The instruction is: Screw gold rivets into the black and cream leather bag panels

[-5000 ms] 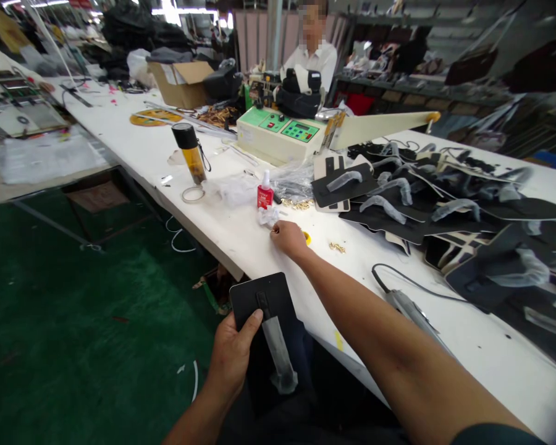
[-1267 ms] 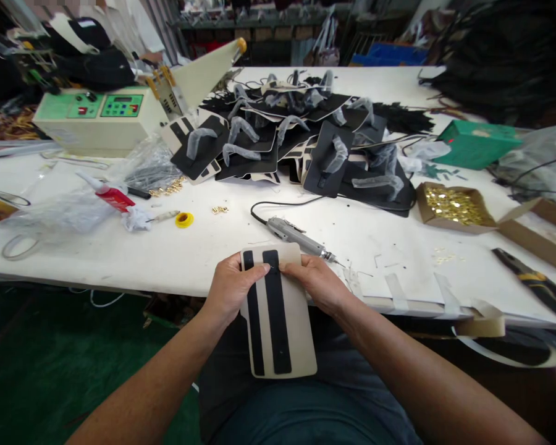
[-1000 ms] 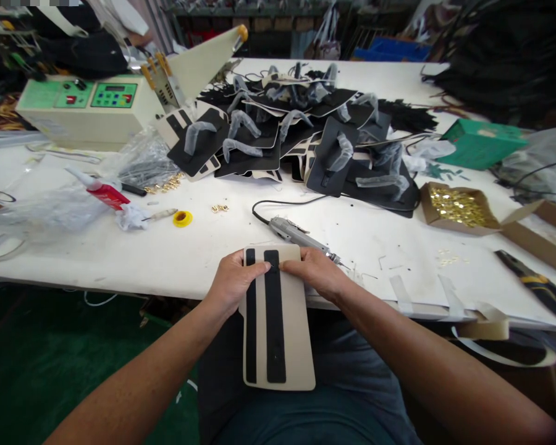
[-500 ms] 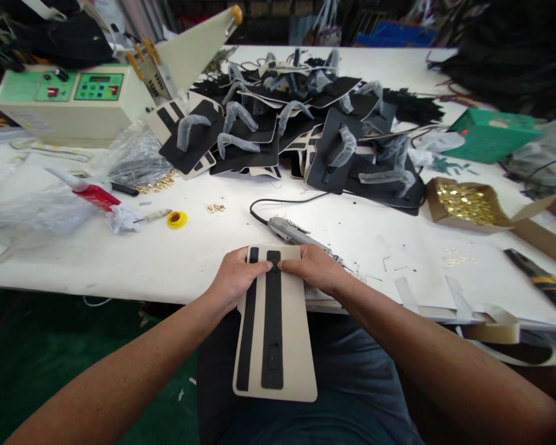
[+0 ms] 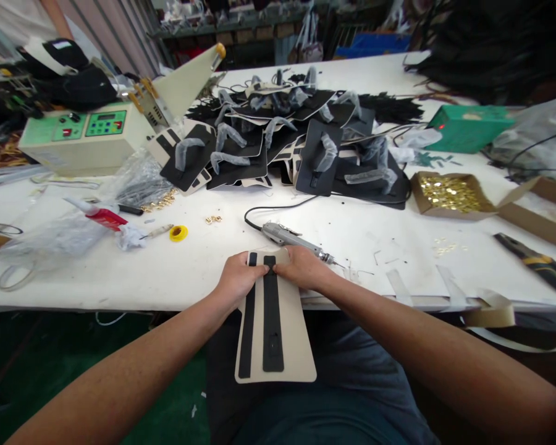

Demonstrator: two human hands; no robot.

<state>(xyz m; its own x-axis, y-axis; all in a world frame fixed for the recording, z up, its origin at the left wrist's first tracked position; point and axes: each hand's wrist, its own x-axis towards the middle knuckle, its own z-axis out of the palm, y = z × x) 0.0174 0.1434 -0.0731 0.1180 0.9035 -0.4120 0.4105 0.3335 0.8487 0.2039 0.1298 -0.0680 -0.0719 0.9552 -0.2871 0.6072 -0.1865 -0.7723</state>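
A beige panel (image 5: 291,334) with two black strips hangs over my lap, its top end at the table's front edge. My left hand (image 5: 241,276) grips the top left corner, and my right hand (image 5: 302,267) grips the top right corner. Both thumbs press near the upper end of the wider black strip (image 5: 273,309), their tips almost meeting. The fingers behind the panel are hidden. Just beyond my right hand, a grey electric screwdriver (image 5: 291,238) lies on the white table (image 5: 213,266).
Black panels with plastic-wrapped handles (image 5: 322,154) are piled mid-table. To the right are a box of gold pieces (image 5: 454,194), a green box (image 5: 470,128) and pliers (image 5: 537,262). A machine (image 5: 83,136), red tube (image 5: 105,218) and yellow ring (image 5: 178,233) stand or lie left.
The view has shifted, showing more of the background at the upper left. Both hands keep their hold at the panel's top, and the panel's lower end appears slightly higher.
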